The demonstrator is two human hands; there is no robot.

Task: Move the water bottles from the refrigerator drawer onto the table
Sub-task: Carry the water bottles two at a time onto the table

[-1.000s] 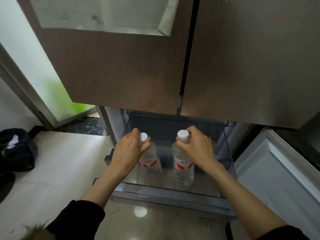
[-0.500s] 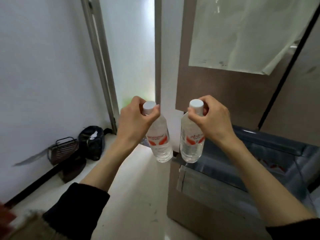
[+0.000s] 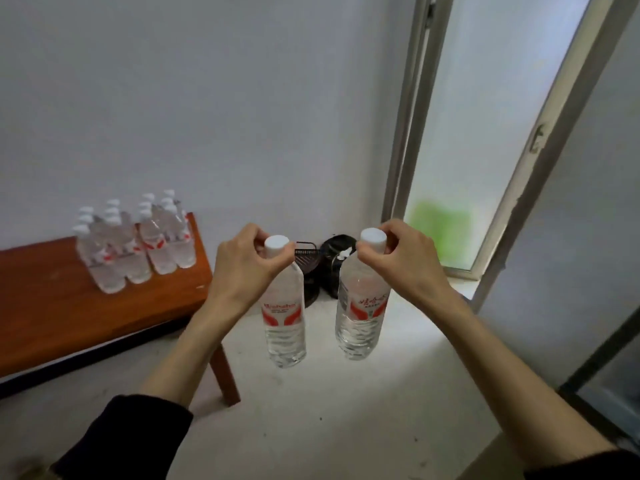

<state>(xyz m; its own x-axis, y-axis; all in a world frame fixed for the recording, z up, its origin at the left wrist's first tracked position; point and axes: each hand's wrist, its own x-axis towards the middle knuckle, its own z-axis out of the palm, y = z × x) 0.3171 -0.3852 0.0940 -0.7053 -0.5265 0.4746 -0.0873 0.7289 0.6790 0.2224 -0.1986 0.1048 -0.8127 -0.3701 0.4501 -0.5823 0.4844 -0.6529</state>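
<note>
My left hand point(image 3: 242, 268) grips a clear water bottle point(image 3: 284, 323) by its white cap, and the bottle hangs upright over the floor. A second bottle point(image 3: 360, 313) with a red label hangs the same way from my right hand point(image 3: 405, 261). Both bottles are in mid-air, side by side, to the right of a brown wooden table point(image 3: 52, 313). Several more bottles point(image 3: 131, 244) stand clustered on the table's far right corner. The refrigerator drawer is out of view.
A white wall faces me. A frosted glass door point(image 3: 485, 133) with a metal frame stands at the right. A dark bag point(image 3: 337, 251) and a small black basket point(image 3: 306, 258) lie on the pale floor in the corner. A dark edge point(image 3: 606, 382) shows at the far right.
The view has swung left from the refrigerator to the wall and table. Both hands lifted their bottles out of the drawer and carried them along, still gripped by the caps.
</note>
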